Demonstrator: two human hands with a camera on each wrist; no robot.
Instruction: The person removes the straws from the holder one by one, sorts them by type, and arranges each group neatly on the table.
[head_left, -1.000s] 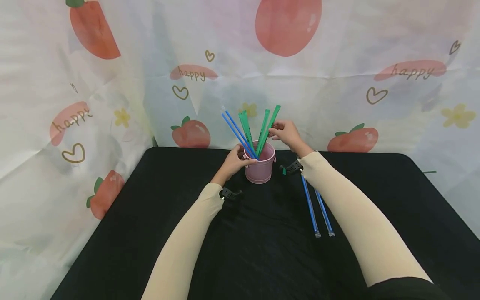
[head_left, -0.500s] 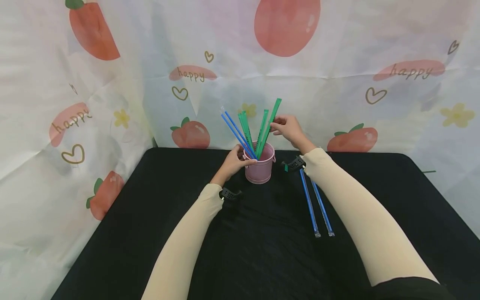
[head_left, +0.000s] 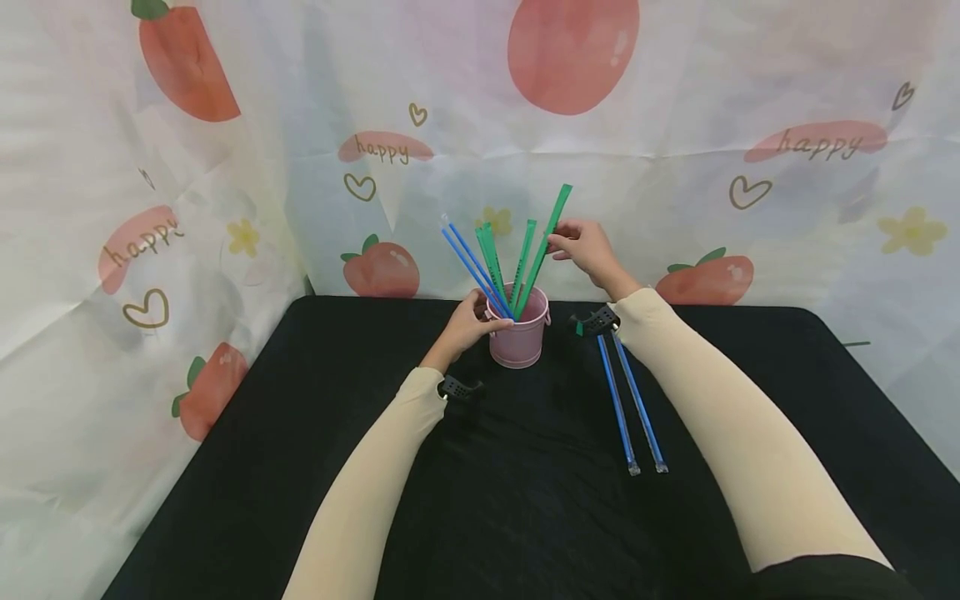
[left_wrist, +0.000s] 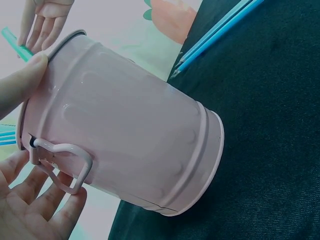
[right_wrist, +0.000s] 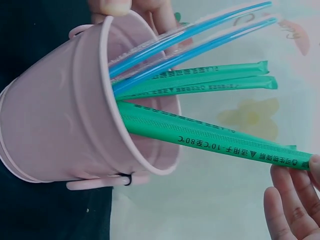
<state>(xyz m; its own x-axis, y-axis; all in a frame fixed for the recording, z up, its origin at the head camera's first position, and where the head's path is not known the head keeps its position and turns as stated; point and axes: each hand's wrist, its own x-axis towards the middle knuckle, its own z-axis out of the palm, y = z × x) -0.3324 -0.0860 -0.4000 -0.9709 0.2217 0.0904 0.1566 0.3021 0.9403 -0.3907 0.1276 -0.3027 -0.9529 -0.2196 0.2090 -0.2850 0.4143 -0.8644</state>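
My left hand [head_left: 465, 327] grips a small pink metal bucket [head_left: 517, 346] by its rim, thumb at the front and fingers beside a side handle [left_wrist: 75, 150]. With thumb and fingertips, my right hand [head_left: 588, 248] pinches a green paper-wrapped straw [right_wrist: 210, 143] near its upper end. That straw tilts to the right, its lower end still inside the bucket. Several other green wrapped straws [right_wrist: 220, 72] stand in the bucket. Two blue straws [head_left: 472, 262] in clear sleeves lean left in it.
Two more blue straws [head_left: 618, 408] in clear wrappers lie on the black tablecloth [head_left: 525, 483], right of the bucket. A small green piece [head_left: 579, 329] shows by the right wrist strap. Behind the table hangs a printed cloth [head_left: 637, 183].
My right hand has moved up and to the right, drawing the green straw higher and tilting it further. My left hand and the bucket have stayed put.
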